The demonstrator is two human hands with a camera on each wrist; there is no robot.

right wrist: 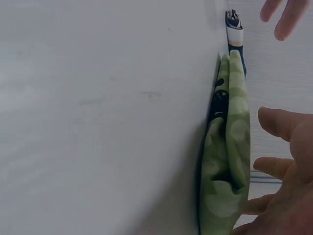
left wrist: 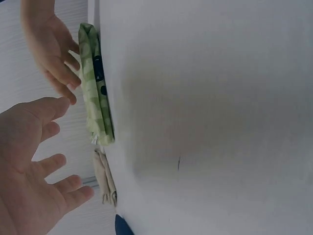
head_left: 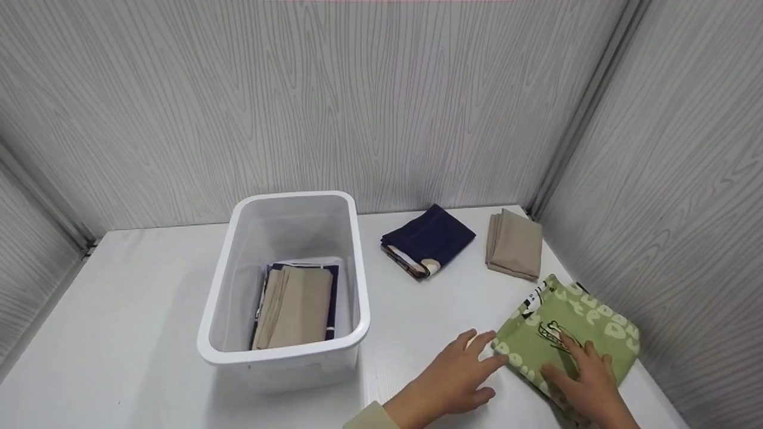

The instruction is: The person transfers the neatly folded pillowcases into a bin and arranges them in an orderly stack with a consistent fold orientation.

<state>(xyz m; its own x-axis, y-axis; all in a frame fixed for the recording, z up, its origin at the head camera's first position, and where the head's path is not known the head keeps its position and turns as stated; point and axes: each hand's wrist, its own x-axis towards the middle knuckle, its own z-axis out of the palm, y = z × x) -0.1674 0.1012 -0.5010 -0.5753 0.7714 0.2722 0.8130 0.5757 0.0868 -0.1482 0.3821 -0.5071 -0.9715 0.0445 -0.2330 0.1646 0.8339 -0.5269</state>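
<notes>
A folded green cloth [head_left: 596,322] with pale lettering and a line-drawn animal lies at the right of the white table. My right hand [head_left: 587,381] is over its near part, fingers spread and loosely bent; in the right wrist view its lower fingers [right wrist: 258,204] come up against the cloth. Just left of the cloth, my left hand [head_left: 450,378] hovers with fingers apart and nothing in them, its fingertips by the cloth's left corner. Seen edge-on in the left wrist view, the green cloth [left wrist: 95,93] shows its layered folds.
A white plastic bin [head_left: 362,310] stands left of the hands, with folded beige cloth [head_left: 301,307] lying on navy cloth inside. Behind the hands lie a folded navy cloth [head_left: 432,235] and a folded beige cloth [head_left: 517,244]. Grey wood-grain panels [head_left: 381,107] border the table.
</notes>
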